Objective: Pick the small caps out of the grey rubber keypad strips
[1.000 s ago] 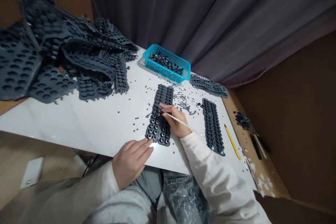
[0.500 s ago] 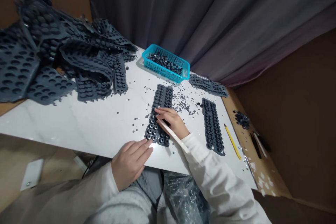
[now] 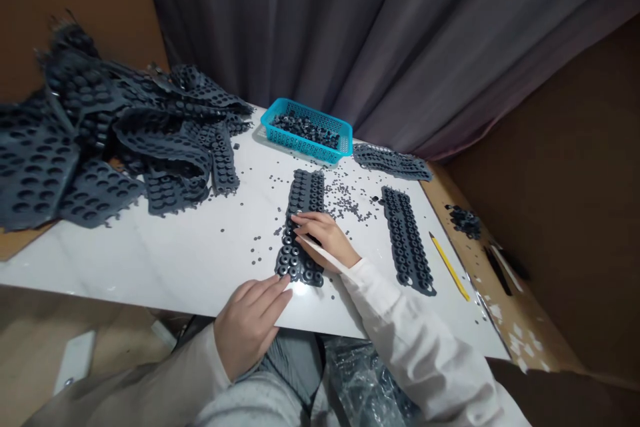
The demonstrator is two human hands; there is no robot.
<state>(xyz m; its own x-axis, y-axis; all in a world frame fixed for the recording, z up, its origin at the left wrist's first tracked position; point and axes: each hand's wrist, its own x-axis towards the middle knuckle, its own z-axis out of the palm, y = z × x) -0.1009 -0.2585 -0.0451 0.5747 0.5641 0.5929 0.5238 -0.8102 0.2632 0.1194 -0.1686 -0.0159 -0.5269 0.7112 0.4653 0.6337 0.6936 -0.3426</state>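
Note:
A dark grey rubber sheet with rows of round ring-shaped parts lies lengthwise in front of me on the white tabletop. My right hand is over its middle, closed around a slim white stick-like tool. The tool's tip is hidden by the fingers, which are at the sheet's left row. My left hand rests at the near edge of the table, fingers stretched out, their tips touching the sheet's near left corner. Small dark round bits lie scattered beside the sheet.
A blue basket holding small dark parts stands at the back. Grey sheets are heaped at the left. At the right lie another sheet, a yellow pencil-like tool and a small dark pile. A folded sheet lies behind.
The camera view has shifted slightly, so the scene sits a little lower. Both hands keep nearly the same places at the sheet, with the white tool still in the right hand.

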